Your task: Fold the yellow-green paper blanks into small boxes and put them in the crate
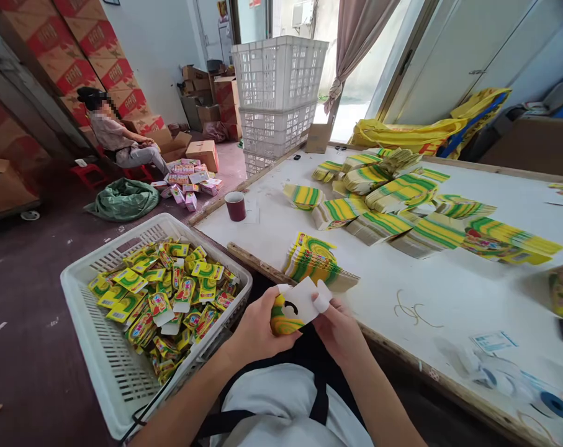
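A small yellow-and-green printed carton (285, 324) is held in front of my body, at the table's near edge. My left hand (261, 323) is closed around its printed side, thumb and fingers on opposite faces. My right hand (339, 329) is closed on the carton's white end, with fingers at the flap; white wrapping covers a fingertip. A dark curved mark shows on the white part. Just beyond my hands, a stack of flat cartons (311, 259) lies on the table. To the left, a white plastic crate (83, 329) holds many small cartons of the same print.
More bundles of flat cartons (402, 192) cover the far table (272, 239). A maroon mug (235, 206), loose rubber bands (414, 308) and tape rolls (552, 405) lie there too. Stacked white crates (281, 74) stand beyond. A seated person (123, 136) is at far left.
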A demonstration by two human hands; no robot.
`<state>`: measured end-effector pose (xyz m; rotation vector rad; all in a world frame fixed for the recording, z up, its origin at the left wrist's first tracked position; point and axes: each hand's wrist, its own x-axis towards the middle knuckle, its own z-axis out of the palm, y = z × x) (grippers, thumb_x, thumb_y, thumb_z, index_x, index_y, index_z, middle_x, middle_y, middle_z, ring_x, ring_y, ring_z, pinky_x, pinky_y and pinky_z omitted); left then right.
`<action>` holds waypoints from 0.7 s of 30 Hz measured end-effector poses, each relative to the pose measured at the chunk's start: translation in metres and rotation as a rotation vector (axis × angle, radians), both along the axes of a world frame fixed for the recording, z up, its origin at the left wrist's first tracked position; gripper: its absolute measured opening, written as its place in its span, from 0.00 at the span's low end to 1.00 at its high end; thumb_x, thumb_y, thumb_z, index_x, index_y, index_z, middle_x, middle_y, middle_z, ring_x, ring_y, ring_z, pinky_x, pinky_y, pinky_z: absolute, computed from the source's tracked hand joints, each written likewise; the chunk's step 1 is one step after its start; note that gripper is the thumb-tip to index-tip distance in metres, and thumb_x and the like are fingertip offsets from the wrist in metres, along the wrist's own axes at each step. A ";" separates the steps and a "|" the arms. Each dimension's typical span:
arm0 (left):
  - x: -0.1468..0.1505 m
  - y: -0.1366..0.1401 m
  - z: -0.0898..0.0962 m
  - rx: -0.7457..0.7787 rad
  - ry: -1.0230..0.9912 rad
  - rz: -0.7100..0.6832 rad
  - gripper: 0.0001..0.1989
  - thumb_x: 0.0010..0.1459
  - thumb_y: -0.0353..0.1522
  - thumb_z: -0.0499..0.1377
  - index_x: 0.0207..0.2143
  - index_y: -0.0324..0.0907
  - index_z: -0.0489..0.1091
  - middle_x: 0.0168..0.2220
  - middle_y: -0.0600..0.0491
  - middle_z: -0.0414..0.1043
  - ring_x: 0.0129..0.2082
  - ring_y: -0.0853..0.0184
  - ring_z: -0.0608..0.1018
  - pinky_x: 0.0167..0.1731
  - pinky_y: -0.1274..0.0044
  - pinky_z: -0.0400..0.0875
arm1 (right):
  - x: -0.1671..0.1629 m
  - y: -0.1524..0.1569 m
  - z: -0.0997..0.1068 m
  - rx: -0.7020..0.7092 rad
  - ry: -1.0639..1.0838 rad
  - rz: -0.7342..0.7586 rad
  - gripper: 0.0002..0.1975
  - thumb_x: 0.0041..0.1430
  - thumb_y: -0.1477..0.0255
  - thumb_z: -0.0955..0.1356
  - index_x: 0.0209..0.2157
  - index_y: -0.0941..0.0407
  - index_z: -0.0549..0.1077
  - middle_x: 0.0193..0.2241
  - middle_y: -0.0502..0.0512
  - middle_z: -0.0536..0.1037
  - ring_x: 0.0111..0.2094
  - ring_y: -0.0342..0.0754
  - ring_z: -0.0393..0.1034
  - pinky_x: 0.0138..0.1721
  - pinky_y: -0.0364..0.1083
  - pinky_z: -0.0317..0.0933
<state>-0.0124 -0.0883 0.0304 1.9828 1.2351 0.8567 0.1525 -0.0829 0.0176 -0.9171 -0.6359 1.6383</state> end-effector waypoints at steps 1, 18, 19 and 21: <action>0.002 -0.003 -0.001 0.038 -0.031 0.013 0.31 0.45 0.34 0.65 0.51 0.43 0.56 0.41 0.51 0.73 0.38 0.62 0.76 0.38 0.72 0.72 | -0.006 -0.002 -0.002 -0.078 0.116 0.031 0.21 0.41 0.58 0.77 0.36 0.54 0.77 0.32 0.53 0.82 0.37 0.53 0.75 0.44 0.52 0.66; 0.003 0.001 -0.018 0.437 0.338 0.114 0.28 0.53 0.33 0.62 0.56 0.47 0.59 0.39 0.51 0.69 0.35 0.62 0.75 0.34 0.72 0.70 | 0.001 -0.012 0.000 0.072 -0.227 -0.037 0.17 0.41 0.59 0.77 0.29 0.55 0.75 0.25 0.48 0.75 0.25 0.43 0.64 0.29 0.43 0.63; 0.003 0.001 -0.019 0.452 0.348 0.124 0.28 0.52 0.32 0.62 0.55 0.47 0.59 0.38 0.51 0.69 0.35 0.62 0.75 0.33 0.72 0.70 | 0.000 -0.012 0.000 0.060 -0.214 -0.016 0.18 0.41 0.59 0.76 0.31 0.54 0.75 0.27 0.49 0.76 0.26 0.44 0.65 0.30 0.44 0.64; 0.003 0.002 -0.019 0.453 0.336 0.140 0.29 0.52 0.29 0.62 0.56 0.48 0.59 0.38 0.52 0.69 0.34 0.62 0.74 0.34 0.73 0.69 | -0.003 -0.013 -0.003 -0.026 -0.063 0.041 0.18 0.40 0.60 0.77 0.32 0.54 0.76 0.28 0.49 0.77 0.27 0.42 0.67 0.32 0.43 0.66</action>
